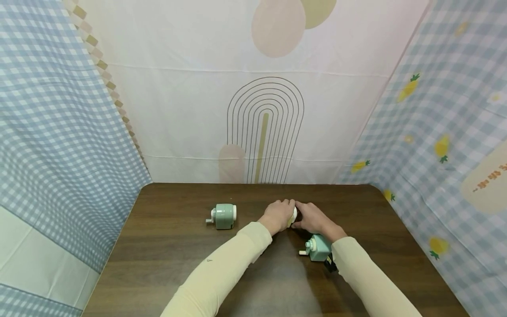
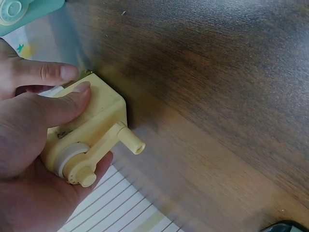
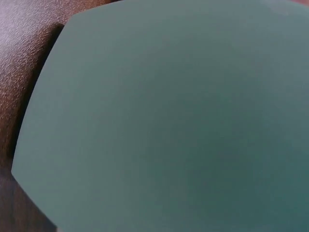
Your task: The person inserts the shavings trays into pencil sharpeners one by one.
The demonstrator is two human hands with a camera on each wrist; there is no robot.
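A yellow hand-crank pencil sharpener [image 2: 104, 104] is gripped in my left hand [image 1: 278, 215], thumb on its upper face and fingers beneath. Its crank and knob point away from the palm in the left wrist view. My right hand [image 1: 314, 219] meets the sharpener's opposite end, thumb and fingers spread around it; the exact contact is partly hidden. Below the right wrist stands a teal crank sharpener [image 1: 320, 248]. Its smooth green surface [image 3: 159, 116] fills most of the right wrist view, where no hand shows.
A green crank sharpener [image 1: 225, 216] stands on the brown wooden table [image 1: 170, 255], left of the hands. A small black item [image 1: 330, 264] lies by the teal sharpener, partly covered by the right sleeve. Patterned cloths [image 1: 190, 114] hang behind and at both sides.
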